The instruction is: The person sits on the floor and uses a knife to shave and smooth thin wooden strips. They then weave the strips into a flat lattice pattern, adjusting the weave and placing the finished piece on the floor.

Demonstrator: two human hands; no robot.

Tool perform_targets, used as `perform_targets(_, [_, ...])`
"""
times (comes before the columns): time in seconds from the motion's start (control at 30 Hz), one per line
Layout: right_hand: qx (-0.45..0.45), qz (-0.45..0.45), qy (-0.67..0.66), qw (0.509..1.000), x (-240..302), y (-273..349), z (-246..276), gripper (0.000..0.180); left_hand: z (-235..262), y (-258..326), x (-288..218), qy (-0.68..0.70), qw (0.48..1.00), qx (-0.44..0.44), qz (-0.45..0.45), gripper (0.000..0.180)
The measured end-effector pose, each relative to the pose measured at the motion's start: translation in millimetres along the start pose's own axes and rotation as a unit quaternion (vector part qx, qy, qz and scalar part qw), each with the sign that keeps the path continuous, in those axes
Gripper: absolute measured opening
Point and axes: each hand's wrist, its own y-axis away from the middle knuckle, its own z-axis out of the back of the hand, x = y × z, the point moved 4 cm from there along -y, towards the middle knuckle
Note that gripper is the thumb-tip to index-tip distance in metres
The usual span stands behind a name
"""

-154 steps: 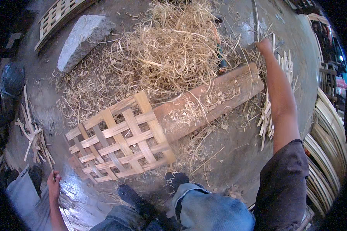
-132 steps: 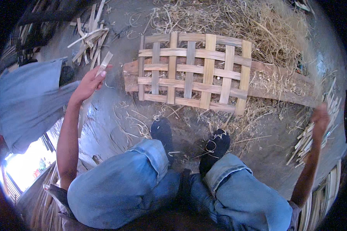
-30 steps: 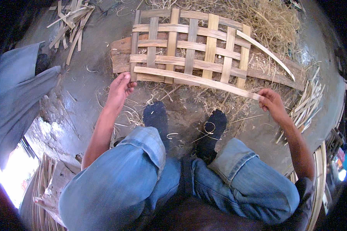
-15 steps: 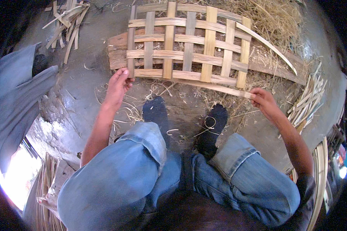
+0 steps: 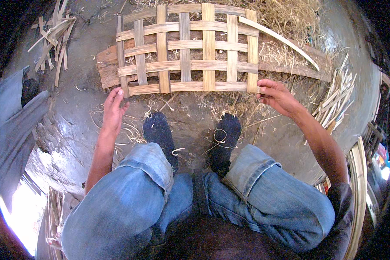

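An open lattice of flat woven bamboo strips (image 5: pixel 208 37) lies in front of me, over a wooden plank. My left hand (image 5: pixel 113 108) is closed at its near left corner, thumb and fingers pinching the end of the dark edge strip. At the near right corner my right hand (image 5: pixel 279 97) is closed, its thumb and fingertips on the lattice's end. Part of this grip is hidden by the fingers. From the lattice's far right side a pale loose strip (image 5: pixel 286 40) sticks out and slants down toward the right.
Beneath the lattice runs the wooden plank (image 5: pixel 106 65). Fine shavings (image 5: pixel 286 17) are heaped at the back right. Split strips lie in a pile (image 5: pixel 333 97) at right and another pile (image 5: pixel 58 37) at far left. Grey-blue cloth (image 5: pixel 11 125) hangs at the left edge.
My right hand has moved from the end of a strip sticking out below the lattice to the lattice's near right corner. That strip no longer sticks out. The whole view has shifted.
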Motion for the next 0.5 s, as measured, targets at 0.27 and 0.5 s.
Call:
perform_targets(0.27, [0.069, 0.031, 0.002, 0.997, -1.3, -4.9, 7.6, 0.026, -0.5, 9.9, -1.5, -0.025, 0.986, -0.021, -0.165, 0.027])
perform_targets(0.5, [0.037, 0.095, 0.062, 0.993, 24.4, -18.9, -2.7, 0.026, 9.3, 7.7, -39.9, -0.238, 0.953, -0.107, -0.154, 0.026])
